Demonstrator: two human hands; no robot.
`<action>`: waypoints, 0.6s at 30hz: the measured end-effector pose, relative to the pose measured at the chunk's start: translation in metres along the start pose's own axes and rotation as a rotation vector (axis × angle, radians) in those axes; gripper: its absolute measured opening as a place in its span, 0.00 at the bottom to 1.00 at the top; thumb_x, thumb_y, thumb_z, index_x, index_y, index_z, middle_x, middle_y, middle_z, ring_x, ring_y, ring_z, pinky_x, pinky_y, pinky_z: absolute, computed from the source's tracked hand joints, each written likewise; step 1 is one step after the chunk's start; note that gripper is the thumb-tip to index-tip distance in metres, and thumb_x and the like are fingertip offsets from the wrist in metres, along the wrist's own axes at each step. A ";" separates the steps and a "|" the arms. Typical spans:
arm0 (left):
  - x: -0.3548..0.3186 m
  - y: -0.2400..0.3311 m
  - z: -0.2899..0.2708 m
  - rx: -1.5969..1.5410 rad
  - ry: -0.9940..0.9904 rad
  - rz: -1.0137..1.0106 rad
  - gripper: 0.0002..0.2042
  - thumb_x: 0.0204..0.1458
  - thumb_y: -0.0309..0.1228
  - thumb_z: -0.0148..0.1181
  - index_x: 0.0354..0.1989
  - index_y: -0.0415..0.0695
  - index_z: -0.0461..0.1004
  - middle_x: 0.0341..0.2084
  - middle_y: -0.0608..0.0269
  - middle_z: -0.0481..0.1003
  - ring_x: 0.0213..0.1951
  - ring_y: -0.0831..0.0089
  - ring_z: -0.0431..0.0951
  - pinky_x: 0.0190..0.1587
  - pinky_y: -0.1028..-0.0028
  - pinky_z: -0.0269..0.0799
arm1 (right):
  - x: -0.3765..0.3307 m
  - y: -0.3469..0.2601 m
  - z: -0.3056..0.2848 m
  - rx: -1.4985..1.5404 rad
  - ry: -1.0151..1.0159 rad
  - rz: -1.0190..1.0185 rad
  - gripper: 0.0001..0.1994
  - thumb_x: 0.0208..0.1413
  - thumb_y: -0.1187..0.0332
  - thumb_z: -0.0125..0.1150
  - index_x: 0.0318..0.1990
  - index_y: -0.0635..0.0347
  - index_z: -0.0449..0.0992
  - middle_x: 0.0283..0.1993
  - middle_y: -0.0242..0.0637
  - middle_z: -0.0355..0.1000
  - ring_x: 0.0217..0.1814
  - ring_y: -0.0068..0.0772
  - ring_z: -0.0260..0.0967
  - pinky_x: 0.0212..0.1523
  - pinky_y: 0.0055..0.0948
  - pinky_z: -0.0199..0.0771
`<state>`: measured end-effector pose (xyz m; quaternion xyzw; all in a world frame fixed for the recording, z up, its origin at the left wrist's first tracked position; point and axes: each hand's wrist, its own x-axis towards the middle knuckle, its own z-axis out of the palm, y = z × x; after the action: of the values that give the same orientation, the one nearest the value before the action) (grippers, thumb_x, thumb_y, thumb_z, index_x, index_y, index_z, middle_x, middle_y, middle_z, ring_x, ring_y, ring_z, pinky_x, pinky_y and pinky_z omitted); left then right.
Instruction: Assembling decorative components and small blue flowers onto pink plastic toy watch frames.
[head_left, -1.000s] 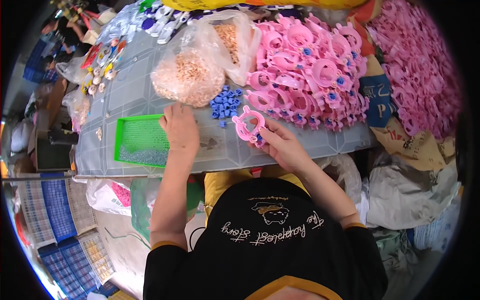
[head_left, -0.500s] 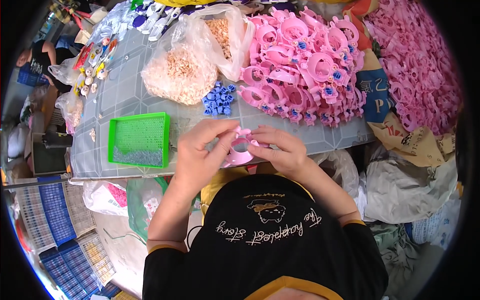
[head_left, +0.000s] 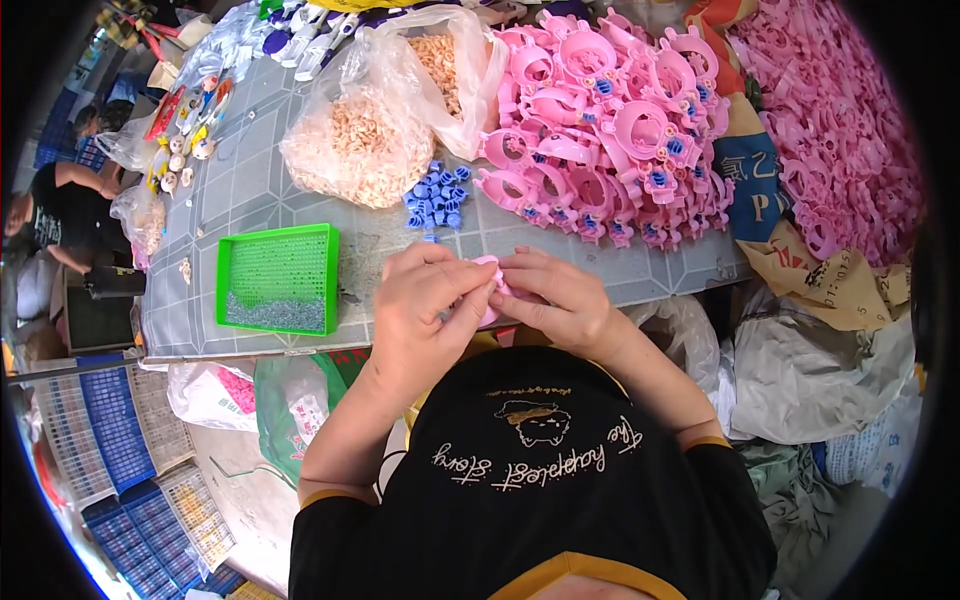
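Between both hands, at the table's near edge, is a pink plastic ring-shaped toy part (head_left: 488, 318), mostly covered by my fingers. My left hand (head_left: 425, 305) pinches its left side with thumb and forefinger. Closed on the other side is my right hand (head_left: 560, 300), its thumb against the part. Just beyond my left hand lies a small heap of blue plastic pieces (head_left: 436, 196). A large pile of similar pink parts (head_left: 610, 130), several with blue pieces on them, spreads over the table beyond my right hand.
A green tray (head_left: 232, 240) with tiny grey bits stands left on the grey table (head_left: 260, 180). Clear bags of beige pieces (head_left: 365, 140) lie behind it. More pink parts (head_left: 840, 130) fill a sack at right. Baskets (head_left: 120, 410) stand lower left; a person (head_left: 70, 205) is far left.
The pink part has turned in my fingers, so its round opening no longer shows. My left hand has shifted slightly right, closer to the right hand. The person at far left has moved.
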<state>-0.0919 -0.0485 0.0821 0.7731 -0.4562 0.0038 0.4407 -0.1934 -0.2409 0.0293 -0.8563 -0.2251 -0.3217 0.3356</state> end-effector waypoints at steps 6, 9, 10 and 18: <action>-0.001 -0.001 0.005 0.047 0.063 0.137 0.09 0.48 0.21 0.69 0.39 0.41 0.83 0.34 0.59 0.84 0.38 0.59 0.80 0.44 0.64 0.75 | 0.004 0.003 -0.005 -0.103 -0.039 -0.124 0.17 0.48 0.71 0.71 0.46 0.68 0.82 0.50 0.52 0.76 0.54 0.54 0.78 0.59 0.54 0.79; -0.002 0.000 0.007 0.045 0.042 0.127 0.09 0.49 0.21 0.68 0.40 0.39 0.82 0.35 0.56 0.83 0.39 0.57 0.81 0.46 0.63 0.76 | 0.006 0.006 -0.006 -0.090 -0.073 -0.132 0.18 0.47 0.70 0.72 0.47 0.67 0.81 0.50 0.53 0.76 0.54 0.55 0.77 0.59 0.54 0.79; -0.004 0.000 0.008 0.023 0.025 0.110 0.09 0.51 0.21 0.68 0.41 0.38 0.82 0.36 0.54 0.83 0.39 0.56 0.81 0.47 0.62 0.76 | 0.005 0.006 -0.005 -0.089 -0.071 -0.138 0.18 0.47 0.70 0.72 0.47 0.67 0.81 0.50 0.53 0.76 0.54 0.55 0.77 0.59 0.54 0.79; 0.003 -0.045 0.008 0.219 0.156 0.075 0.10 0.55 0.24 0.64 0.44 0.36 0.81 0.41 0.49 0.80 0.42 0.52 0.79 0.48 0.61 0.75 | -0.029 0.007 0.035 0.210 0.052 0.527 0.13 0.58 0.72 0.68 0.49 0.67 0.80 0.46 0.44 0.78 0.43 0.39 0.78 0.44 0.32 0.80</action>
<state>-0.0618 -0.0470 0.0481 0.7964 -0.4459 0.1298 0.3874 -0.1953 -0.2251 -0.0139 -0.8373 -0.0181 -0.2199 0.5002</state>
